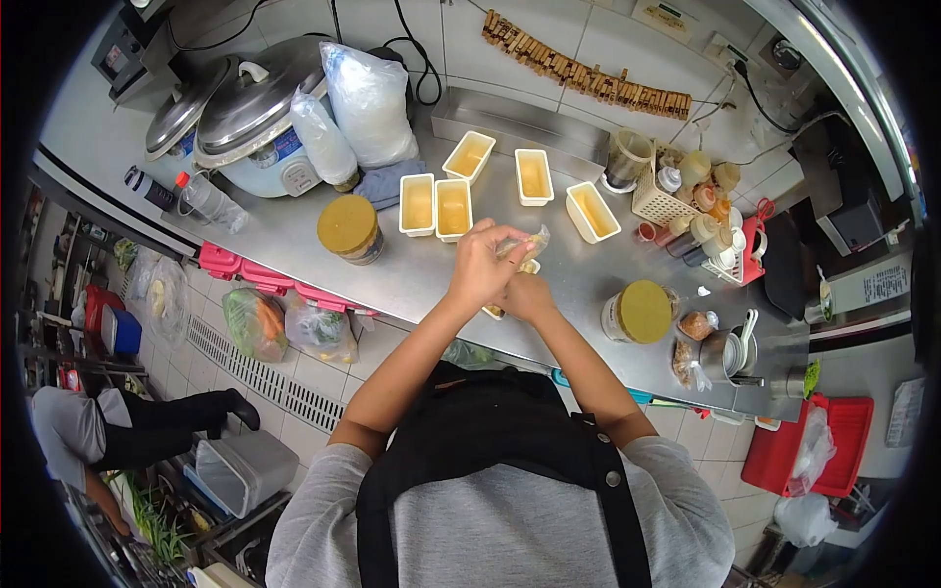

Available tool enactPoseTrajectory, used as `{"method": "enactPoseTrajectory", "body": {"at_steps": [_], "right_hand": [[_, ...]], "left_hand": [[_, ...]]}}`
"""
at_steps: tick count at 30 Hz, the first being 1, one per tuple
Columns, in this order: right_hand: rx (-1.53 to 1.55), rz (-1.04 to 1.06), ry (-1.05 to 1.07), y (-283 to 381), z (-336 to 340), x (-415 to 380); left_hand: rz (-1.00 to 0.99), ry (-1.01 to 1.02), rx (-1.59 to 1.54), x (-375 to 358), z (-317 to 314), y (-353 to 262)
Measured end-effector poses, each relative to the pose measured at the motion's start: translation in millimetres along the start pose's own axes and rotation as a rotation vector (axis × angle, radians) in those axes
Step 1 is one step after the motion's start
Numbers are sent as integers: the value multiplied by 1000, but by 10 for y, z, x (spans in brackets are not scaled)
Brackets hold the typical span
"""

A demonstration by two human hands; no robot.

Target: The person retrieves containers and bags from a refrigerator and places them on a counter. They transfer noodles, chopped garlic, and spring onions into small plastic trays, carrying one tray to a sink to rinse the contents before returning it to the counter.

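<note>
My left hand [482, 259] pinches a small clear plastic bag [535, 241] over the steel counter [392, 284]. Close beside and below it, my right hand [526, 296] has its fingers curled by a white container [494, 312], partly hidden under my hands; its exact grip is hidden. Beyond my hands stand several white rectangular containers with a yellowish inside, such as one at the left [417, 205], one in the middle [534, 177] and one at the right [593, 212]. A gold-lidded jar [350, 227] stands to the left, another [642, 312] to the right.
Large lidded cookers [260, 108] and filled plastic bags [368, 108] stand at the back left. A basket of bottles [659, 196] and metal cups [723, 355] are on the right. Bagged vegetables [257, 323] lie below the counter. Another person [78, 431] is at the far left.
</note>
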State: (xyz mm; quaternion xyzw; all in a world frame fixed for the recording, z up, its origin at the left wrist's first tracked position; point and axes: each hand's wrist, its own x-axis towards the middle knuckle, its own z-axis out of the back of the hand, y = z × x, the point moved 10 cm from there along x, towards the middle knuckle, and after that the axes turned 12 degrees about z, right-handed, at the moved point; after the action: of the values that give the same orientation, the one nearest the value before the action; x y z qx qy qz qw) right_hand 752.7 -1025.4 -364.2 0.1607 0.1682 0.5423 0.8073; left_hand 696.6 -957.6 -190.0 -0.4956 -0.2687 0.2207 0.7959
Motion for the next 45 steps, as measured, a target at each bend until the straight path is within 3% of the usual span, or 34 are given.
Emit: {"method": "enactPoseTrajectory", "body": {"at_steps": [8,11,13,16,19,23,25,26,28,29,31,32,34,36,38,41,43,45], "right_hand": [[-143,68,114,93,190,-116],[-100,20,122,33,289,-145],[49,-47,172,-73,233,-169],[222,78,46,-144,136,-125],[259,64,-83,-196,178,-154],[154,-52,23,-274,164,-213],[666,208,-335,-60,537,-282],[667,209,-334,-41,584,-286],[1265,-72,-299,-226,397,-299],[1208,-82,-241,-284,333,-263],[1177,-64,-256,-242,390,-260],[1146,-38,-269,-170,490,-241],[1156,-6,-382,-67,757,-269],[1168,22,-493,-113,842,-244],[703,256,-597,-15,1048,-203],[912,221,-754,-111,1163,-240],[1008,159,-694,-147,1053,-158],[1100,108,-636,-157,990,-95]], "left_hand": [[11,-39,-29,-10,2,144],[29,-41,-95,11,-29,282],[153,58,-150,30,-156,475],[237,129,-298,6,-291,582],[233,109,-205,-45,-226,483],[138,60,-162,-42,-135,337],[158,111,-129,-47,-171,410],[159,110,-129,-54,-156,423],[172,214,-372,-113,-215,427],[175,217,-373,-150,-242,429],[-6,-231,-320,-245,149,314],[-11,-230,-322,-285,169,438],[90,74,-136,-342,-73,789],[112,76,-168,-395,-97,919],[143,78,-205,-443,-99,889],[231,60,-259,-394,-66,793],[188,-30,-309,-413,31,645],[234,34,-236,-371,-6,607]]}}
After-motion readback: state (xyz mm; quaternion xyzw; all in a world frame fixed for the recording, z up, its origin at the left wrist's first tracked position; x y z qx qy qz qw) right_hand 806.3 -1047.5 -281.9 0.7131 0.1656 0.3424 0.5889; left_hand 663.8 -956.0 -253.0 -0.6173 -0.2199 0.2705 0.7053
